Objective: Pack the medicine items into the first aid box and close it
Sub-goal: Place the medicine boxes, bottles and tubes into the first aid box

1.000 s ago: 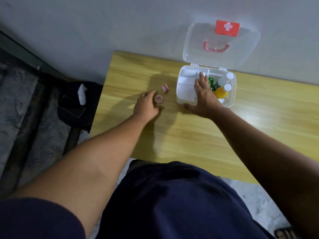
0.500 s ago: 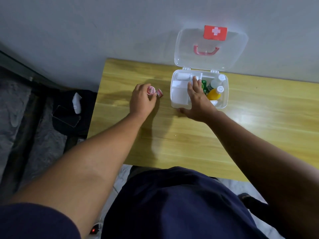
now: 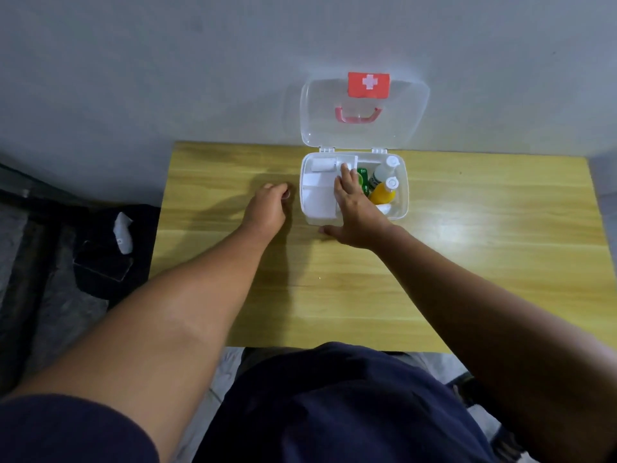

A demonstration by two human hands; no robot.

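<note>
- Head view: wooden bench set against a grey wall, seen from above.
- First aid box: white, at the far edge of the bench, open. Its clear lid stands upright against the wall and bears a red cross label and a red handle.
- Right hand: laid over the near middle of the box, fingers straight and released, grasping nothing. The fingertips reach toward the box's far wall, and the thumb rests on the bench at the box's front edge.
- White roll: in the far compartment of the box, just left of the right fingertips.
- White inner tray: left of the right fingers, inside the box.
- Green item: touching the right side of the right fingers, partly hidden by them.
- White bottle: lying tilted, right of the green item.
- Orange bottle: white-capped, just beside the white bottle and right of the right hand's knuckles.
- Left hand: on the bench just left of the box, fingers curled around a small round item. Only its edge shows at the fingertips.
- Dark bag: on the floor, well left of the left hand, with a white object on it.
- Dark blue clothing: nearest the camera, below both forearms.
</note>
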